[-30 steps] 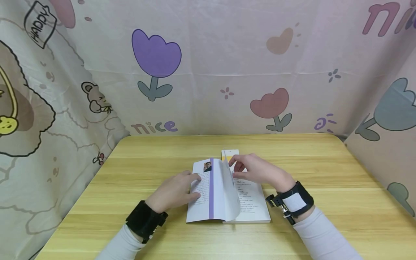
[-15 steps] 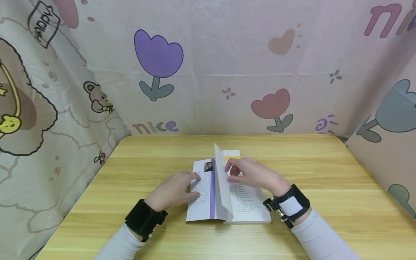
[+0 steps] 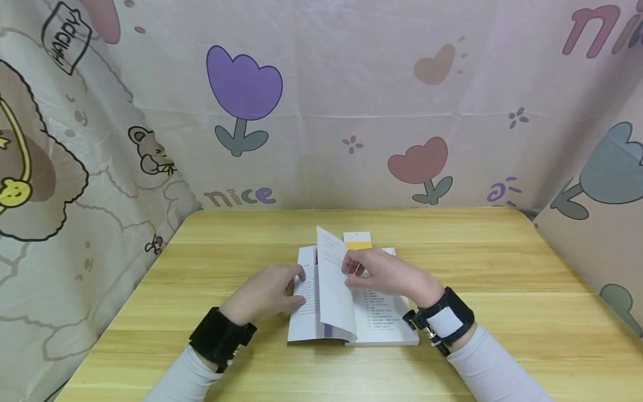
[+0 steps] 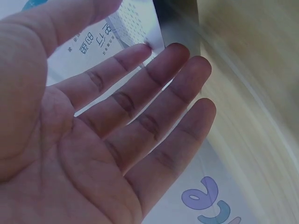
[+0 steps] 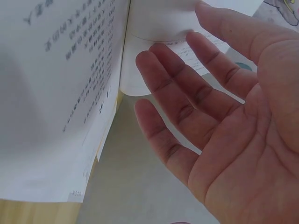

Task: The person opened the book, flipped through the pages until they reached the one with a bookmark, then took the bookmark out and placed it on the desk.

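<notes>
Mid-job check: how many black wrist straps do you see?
2: the left strap is worn just behind the left hand, the right strap just behind the right hand; both hands are at the open book. Neither strap is hidden.

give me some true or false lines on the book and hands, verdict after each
The book lies open on the table. True.
The left hand is at the book's left side. True.
All of the book lies flat. False: one page stands raised beside the right hand.
A strip with a yellow band shows past the book's far edge. True.
Both sleeves are black. False: they are pale; the wrist straps are black.
</notes>
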`<state>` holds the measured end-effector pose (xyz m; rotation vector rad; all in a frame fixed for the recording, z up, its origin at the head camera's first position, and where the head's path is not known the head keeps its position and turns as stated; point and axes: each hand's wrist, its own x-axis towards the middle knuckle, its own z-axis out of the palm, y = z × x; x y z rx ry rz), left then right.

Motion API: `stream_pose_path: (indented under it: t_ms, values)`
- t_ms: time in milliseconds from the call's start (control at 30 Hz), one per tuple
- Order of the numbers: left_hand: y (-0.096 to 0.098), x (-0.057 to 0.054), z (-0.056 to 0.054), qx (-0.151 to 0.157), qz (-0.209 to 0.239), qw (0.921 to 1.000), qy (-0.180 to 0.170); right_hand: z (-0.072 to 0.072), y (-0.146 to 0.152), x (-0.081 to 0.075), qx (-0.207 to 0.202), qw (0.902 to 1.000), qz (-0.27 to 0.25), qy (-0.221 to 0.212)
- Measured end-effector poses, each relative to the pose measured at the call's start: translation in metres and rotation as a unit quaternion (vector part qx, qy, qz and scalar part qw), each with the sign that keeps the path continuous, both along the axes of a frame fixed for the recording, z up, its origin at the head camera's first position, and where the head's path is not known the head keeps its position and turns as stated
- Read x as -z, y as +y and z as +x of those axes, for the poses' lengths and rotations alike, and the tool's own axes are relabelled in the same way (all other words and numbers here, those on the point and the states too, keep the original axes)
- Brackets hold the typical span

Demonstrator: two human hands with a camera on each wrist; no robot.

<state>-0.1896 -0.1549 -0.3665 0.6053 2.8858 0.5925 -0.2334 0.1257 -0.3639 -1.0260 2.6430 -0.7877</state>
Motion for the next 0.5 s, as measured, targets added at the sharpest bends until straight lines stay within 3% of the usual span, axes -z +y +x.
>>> stream_pose_path:
  t_ms: [500]
  values:
    - [-0.005,-0.003,-0.002,0.004,-0.009,0.9999,0.007,0.008,-0.012,0.005,0.012,0.9986,0.030,0.041]
